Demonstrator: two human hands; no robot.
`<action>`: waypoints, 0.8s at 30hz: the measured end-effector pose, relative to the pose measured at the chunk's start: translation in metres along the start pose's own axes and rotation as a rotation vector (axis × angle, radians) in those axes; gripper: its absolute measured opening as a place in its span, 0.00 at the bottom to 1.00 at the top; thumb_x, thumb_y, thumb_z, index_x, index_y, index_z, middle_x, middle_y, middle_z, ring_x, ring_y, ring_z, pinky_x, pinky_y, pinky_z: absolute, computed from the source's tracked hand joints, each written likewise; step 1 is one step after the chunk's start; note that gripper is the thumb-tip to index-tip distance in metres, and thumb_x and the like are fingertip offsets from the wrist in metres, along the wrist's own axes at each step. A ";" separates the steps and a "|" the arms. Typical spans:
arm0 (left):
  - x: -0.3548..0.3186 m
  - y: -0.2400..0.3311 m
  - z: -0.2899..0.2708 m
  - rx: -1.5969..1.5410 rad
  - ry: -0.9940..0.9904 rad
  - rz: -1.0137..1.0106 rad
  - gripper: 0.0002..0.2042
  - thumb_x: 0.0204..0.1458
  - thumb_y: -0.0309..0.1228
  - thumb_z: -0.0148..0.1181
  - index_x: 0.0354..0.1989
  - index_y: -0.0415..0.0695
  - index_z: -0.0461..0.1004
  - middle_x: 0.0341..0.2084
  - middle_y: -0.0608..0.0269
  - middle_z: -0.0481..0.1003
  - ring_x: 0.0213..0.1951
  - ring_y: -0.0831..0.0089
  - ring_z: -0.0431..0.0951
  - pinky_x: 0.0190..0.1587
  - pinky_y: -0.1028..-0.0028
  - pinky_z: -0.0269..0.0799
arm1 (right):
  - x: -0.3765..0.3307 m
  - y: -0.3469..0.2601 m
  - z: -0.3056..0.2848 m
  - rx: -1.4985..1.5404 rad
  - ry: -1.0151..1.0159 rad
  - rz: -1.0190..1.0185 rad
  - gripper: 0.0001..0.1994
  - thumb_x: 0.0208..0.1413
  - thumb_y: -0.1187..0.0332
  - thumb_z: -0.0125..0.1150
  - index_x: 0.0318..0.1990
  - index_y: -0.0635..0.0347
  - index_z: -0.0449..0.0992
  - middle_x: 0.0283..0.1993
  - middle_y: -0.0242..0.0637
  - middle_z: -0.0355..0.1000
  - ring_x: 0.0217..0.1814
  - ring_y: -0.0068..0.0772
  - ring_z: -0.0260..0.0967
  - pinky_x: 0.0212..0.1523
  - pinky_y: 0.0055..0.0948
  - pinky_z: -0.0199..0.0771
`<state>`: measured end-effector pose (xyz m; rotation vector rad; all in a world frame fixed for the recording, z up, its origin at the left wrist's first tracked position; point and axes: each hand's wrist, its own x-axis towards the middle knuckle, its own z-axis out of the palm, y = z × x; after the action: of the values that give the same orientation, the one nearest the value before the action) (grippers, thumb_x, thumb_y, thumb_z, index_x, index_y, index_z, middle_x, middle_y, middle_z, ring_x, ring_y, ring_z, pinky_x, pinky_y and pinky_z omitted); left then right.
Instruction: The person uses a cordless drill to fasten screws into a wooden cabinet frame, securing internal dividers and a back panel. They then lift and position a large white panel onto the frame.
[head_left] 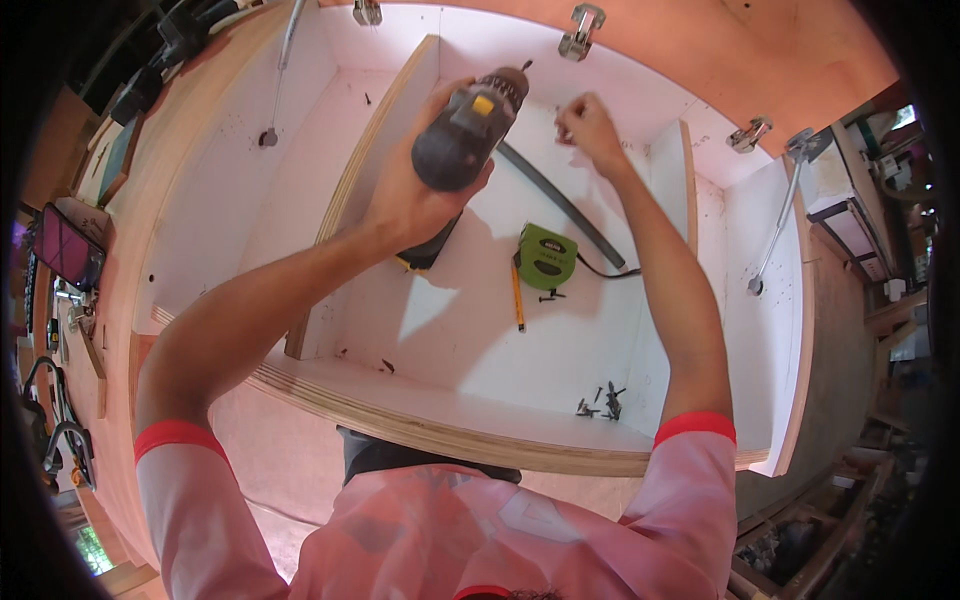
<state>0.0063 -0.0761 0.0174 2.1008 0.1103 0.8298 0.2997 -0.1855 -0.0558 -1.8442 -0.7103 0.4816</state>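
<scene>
Drill [462, 135]: you are gripping it in your left hand [412, 195], bit aimed at the white cabinet panel [480, 330]. Your right hand [590, 128] is pinching something small, likely a screw. Hinges [582, 30] are sitting mounted; loose screws [600, 403] are waiting.

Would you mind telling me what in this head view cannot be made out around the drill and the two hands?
- Whatever the right hand pinches: too small, hidden by its fingertips.
- The grip of the drill: wrapped by the left hand.
- The yellow-edged dark thing below the drill: mostly covered by the left wrist.
- The small dark fasteners on the panel: too small to tell their type.
- The tape measure: its markings are too small.
</scene>
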 end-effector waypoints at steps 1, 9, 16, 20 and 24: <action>0.001 -0.001 0.001 0.032 0.023 0.028 0.37 0.53 0.30 0.69 0.71 0.50 0.59 0.57 0.54 0.75 0.58 0.58 0.76 0.62 0.65 0.70 | -0.003 -0.007 -0.001 0.150 -0.030 -0.014 0.11 0.66 0.69 0.60 0.49 0.68 0.72 0.41 0.42 0.75 0.45 0.30 0.75 0.49 0.33 0.83; 0.005 0.001 -0.001 -0.054 -0.028 -0.092 0.36 0.52 0.30 0.69 0.70 0.52 0.60 0.53 0.54 0.78 0.56 0.57 0.79 0.59 0.63 0.73 | -0.014 -0.043 0.003 0.919 -0.167 -0.019 0.10 0.68 0.69 0.60 0.52 0.63 0.76 0.44 0.36 0.75 0.50 0.30 0.73 0.60 0.30 0.77; 0.005 0.008 0.002 0.028 -0.086 -0.017 0.37 0.52 0.29 0.69 0.71 0.53 0.58 0.50 0.51 0.80 0.50 0.51 0.82 0.54 0.63 0.76 | -0.012 -0.044 0.005 1.047 -0.084 0.048 0.09 0.69 0.69 0.58 0.51 0.62 0.77 0.49 0.39 0.77 0.54 0.31 0.76 0.60 0.31 0.79; 0.004 0.016 0.003 0.012 -0.140 -0.050 0.38 0.52 0.28 0.68 0.72 0.53 0.57 0.51 0.51 0.79 0.51 0.51 0.81 0.55 0.63 0.75 | -0.011 -0.044 0.000 1.064 -0.157 0.012 0.09 0.70 0.70 0.56 0.52 0.65 0.75 0.47 0.40 0.77 0.50 0.35 0.79 0.59 0.32 0.83; 0.005 0.020 0.004 -0.021 -0.188 -0.090 0.38 0.53 0.26 0.68 0.73 0.53 0.57 0.56 0.53 0.77 0.56 0.57 0.79 0.61 0.64 0.71 | -0.014 -0.047 -0.002 1.037 -0.140 0.026 0.11 0.70 0.70 0.56 0.53 0.67 0.76 0.47 0.41 0.78 0.49 0.33 0.79 0.57 0.28 0.83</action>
<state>0.0086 -0.0895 0.0336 2.1260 0.0942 0.5740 0.2790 -0.1838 -0.0110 -0.8486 -0.3906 0.8101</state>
